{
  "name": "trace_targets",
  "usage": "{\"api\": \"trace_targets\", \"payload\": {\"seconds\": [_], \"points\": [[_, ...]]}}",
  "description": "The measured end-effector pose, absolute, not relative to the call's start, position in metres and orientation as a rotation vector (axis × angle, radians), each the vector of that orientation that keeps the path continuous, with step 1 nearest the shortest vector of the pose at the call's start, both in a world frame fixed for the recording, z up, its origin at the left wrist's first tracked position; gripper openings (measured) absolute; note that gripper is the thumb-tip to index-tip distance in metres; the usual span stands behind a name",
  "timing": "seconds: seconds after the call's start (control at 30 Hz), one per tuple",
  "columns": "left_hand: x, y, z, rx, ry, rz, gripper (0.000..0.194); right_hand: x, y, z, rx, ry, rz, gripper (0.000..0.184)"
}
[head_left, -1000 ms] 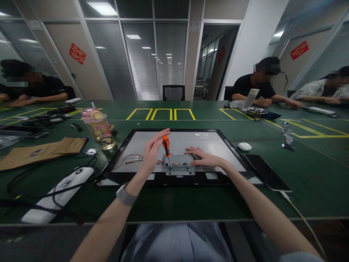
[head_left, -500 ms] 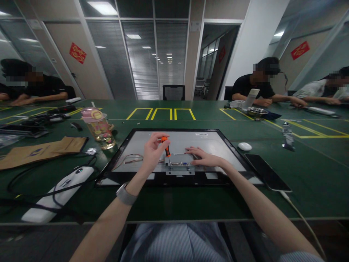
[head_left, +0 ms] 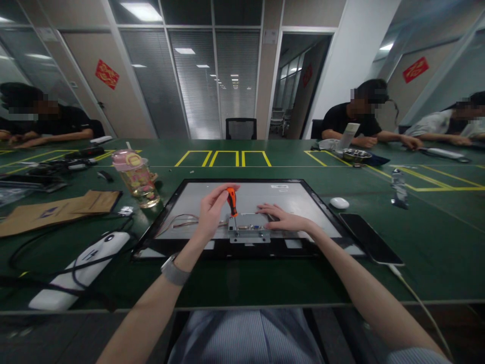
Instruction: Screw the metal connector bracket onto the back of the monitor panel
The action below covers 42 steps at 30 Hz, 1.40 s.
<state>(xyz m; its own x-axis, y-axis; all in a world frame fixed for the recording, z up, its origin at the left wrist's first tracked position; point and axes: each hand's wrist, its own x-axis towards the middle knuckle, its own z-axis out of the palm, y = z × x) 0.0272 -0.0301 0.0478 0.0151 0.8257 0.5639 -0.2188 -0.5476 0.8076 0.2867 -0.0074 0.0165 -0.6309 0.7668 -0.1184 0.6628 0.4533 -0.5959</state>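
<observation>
My left hand [head_left: 212, 210] is closed on the handle of an orange and black screwdriver [head_left: 232, 201]. The screwdriver stands nearly upright, its shaft pointing down at the left front of a metal box [head_left: 248, 222] with ports along its near side. Resting on the right part of that box, my right hand [head_left: 285, 218] has its fingers stretched out. Under both hands lies a flat display panel [head_left: 193, 199] with a grey back and black frame. Thin wires [head_left: 182, 220] run over the panel to the box's left side.
Left of the panel are a pink-lidded bottle [head_left: 135, 177], a brown paper envelope [head_left: 60, 210] and a white power strip [head_left: 81, 270] with black cables. On the right lie a white earbud case [head_left: 339, 202] and a phone [head_left: 371, 238] on a cable. Other people sit across the table.
The fingers of my left hand have shifted on top of the screwdriver handle, showing more of the handle. My right hand stays where it was.
</observation>
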Motion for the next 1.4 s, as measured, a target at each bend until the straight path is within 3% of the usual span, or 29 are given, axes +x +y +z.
{"api": "trace_targets", "payload": {"seconds": [0.67, 1.0, 1.17, 1.4], "points": [[0.0255, -0.0272, 0.0487, 1.503, 0.837, 1.815, 0.021, 0.2880, -0.0060, 0.0139, -1.253, -2.520, 0.931, 0.070], [0.0223, -0.0265, 0.0479, 1.416, 0.649, 1.699, 0.024, 0.2880, -0.0063, 0.0138, -1.242, -2.519, 0.930, 0.071], [0.0209, -0.0243, 0.0448, 1.534, 0.759, 1.738, 0.017, 0.2874, -0.0062, 0.0139, -1.256, -2.515, 0.924, 0.072], [0.0223, -0.0260, 0.0476, 1.465, 0.668, 1.631, 0.024, 0.2871, -0.0080, 0.0155, -1.261, -2.511, 0.931, 0.072]]}}
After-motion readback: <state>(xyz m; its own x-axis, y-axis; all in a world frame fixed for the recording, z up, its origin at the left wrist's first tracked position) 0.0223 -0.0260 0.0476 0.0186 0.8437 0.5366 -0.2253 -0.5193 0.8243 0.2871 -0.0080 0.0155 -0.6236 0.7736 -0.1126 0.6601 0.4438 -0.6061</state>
